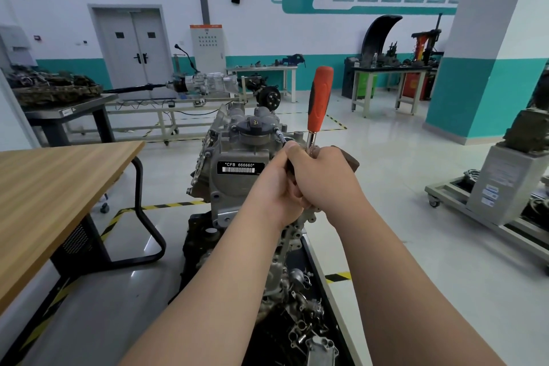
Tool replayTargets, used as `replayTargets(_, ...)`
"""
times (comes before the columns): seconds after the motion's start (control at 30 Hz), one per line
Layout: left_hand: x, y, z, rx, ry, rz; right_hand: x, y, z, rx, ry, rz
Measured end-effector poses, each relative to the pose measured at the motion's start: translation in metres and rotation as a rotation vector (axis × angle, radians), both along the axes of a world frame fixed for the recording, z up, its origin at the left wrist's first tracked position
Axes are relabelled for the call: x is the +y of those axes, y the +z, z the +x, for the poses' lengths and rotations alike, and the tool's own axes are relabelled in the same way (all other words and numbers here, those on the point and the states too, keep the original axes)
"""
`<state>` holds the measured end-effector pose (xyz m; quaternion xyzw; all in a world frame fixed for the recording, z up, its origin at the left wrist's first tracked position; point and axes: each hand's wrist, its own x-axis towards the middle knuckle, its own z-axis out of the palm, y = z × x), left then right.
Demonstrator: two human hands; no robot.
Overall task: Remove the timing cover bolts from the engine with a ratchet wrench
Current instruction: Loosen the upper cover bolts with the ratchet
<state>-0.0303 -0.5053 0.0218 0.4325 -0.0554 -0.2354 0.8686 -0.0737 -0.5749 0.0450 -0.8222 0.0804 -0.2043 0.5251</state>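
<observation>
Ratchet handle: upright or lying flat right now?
Upright. The orange handle stands almost vertical above the hands, which cover the ratchet's head beside the engine.

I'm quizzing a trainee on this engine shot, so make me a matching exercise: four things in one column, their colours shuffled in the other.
Things:
1. ratchet handle
2. oil filler cap
3. table top
4. pillar base

Colours:
A. teal
B. orange
C. light wood
D. black

Pairs: 1-B, 2-D, 3-C, 4-A
</observation>
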Motion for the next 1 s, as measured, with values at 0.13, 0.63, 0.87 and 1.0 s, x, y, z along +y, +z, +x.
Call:
replayTargets(0.13, -0.002, 0.000, -0.002, 0.019, 0.022, 0.002, 0.000, -0.002, 0.001, 0.001, 0.004, 0.045)
replayTargets(0.63, 0.011, 0.004, -0.005, 0.068, -0.015, -0.008, 0.009, -0.002, -0.003, 0.024, 0.036, -0.121)
replayTargets(0.87, 0.014, 0.008, -0.013, 0.050, -0.114, -0.009, 0.007, -0.007, -0.006, -0.021, -0.018, -0.185)
replayTargets(1.0, 0.007, 0.008, -0.013, 0.090, -0.054, -0.004, 0.002, -0.008, -0.010, -0.011, -0.028, -0.109)
